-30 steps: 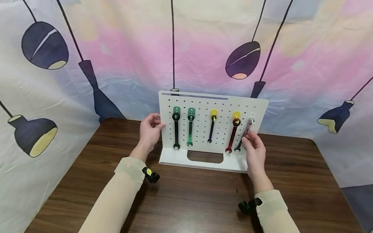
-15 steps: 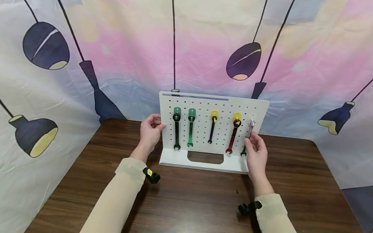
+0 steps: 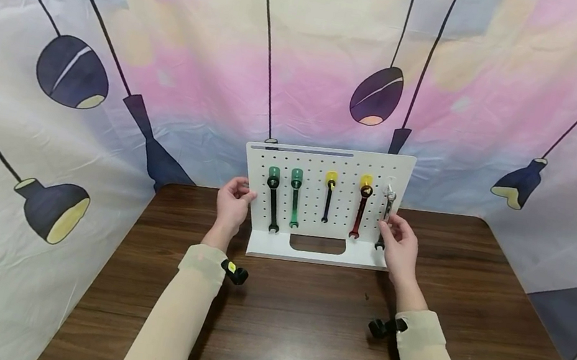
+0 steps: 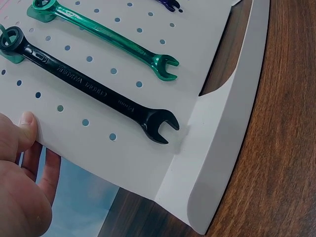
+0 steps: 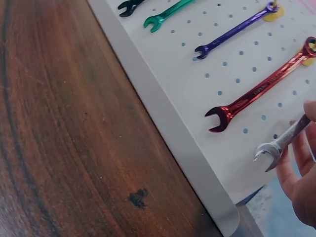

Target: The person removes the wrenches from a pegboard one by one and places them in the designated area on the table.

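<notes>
A white pegboard stand [image 3: 310, 221] stands on the table, with several combination wrenches hanging on hooks. My left hand [image 3: 232, 204] pinches its left edge, thumb in front and fingers behind, beside a black wrench [image 4: 89, 84] and a green wrench [image 4: 113, 38]. My right hand [image 3: 400, 242] holds a silver wrench [image 5: 281, 145] by its shank, at the right side of the board. The open end of that wrench points down, and its upper end is at a clear hook [image 3: 390, 187]. Left of it hang a red wrench [image 5: 256, 91] and a purple wrench [image 5: 234, 32].
The brown wooden table [image 3: 293, 332] extends in front of the board and to both sides. A patterned curtain [image 3: 320, 53] hangs right behind it. A slot [image 3: 317, 243] is cut low in the board, and a lip runs along its base.
My right hand has moved slightly down and right along the silver wrench, which has swung from a slant to nearly vertical. The left hand stays at the board's edge.
</notes>
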Motion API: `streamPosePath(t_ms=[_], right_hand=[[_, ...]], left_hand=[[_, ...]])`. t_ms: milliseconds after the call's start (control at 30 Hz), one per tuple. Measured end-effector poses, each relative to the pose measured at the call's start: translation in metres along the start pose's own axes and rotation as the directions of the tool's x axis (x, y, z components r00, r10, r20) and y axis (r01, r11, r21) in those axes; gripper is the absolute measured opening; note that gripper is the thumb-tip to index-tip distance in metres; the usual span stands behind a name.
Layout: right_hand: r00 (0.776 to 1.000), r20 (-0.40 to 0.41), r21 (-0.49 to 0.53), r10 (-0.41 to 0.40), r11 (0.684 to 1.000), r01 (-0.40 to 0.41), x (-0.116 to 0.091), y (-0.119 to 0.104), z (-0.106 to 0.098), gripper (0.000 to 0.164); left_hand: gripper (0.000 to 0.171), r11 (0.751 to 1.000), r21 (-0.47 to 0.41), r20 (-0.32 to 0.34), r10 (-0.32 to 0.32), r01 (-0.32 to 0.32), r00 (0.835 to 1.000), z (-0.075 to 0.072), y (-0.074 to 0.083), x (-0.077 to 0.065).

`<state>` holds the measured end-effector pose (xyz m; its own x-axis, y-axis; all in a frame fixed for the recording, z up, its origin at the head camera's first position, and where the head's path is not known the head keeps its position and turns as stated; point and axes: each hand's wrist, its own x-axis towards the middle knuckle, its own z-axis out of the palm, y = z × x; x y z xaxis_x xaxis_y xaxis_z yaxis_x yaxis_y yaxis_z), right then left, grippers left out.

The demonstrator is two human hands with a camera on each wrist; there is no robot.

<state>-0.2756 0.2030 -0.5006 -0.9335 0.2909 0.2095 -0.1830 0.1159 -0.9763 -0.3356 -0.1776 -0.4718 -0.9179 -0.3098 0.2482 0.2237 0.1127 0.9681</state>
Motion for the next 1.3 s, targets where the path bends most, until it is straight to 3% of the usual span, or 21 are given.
streamPosePath(t_ms=[367,633,1300], right_hand=[[0.989,0.132,-0.084,0.072,0.995,-0.061,-0.003,-0.015,-0.015,0.044],[0.971,0.23,-0.065,0.062,0.997,-0.049,-0.006,-0.027,-0.032,0.048],[0.952,0.29,-0.054,0.103,0.994,-0.091,-0.009,-0.037,-0.044,0.049]], left_hand=[[0.02,1.0,0.002,-0.017,-0.013,0.013,1.0,-0.001,0.001,0.001],[0.018,1.0,0.004,-0.002,0.003,-0.003,1.0,0.001,0.001,0.002],[0.018,1.0,0.018,-0.003,-0.01,0.01,1.0,0.0,0.001,0.0]])
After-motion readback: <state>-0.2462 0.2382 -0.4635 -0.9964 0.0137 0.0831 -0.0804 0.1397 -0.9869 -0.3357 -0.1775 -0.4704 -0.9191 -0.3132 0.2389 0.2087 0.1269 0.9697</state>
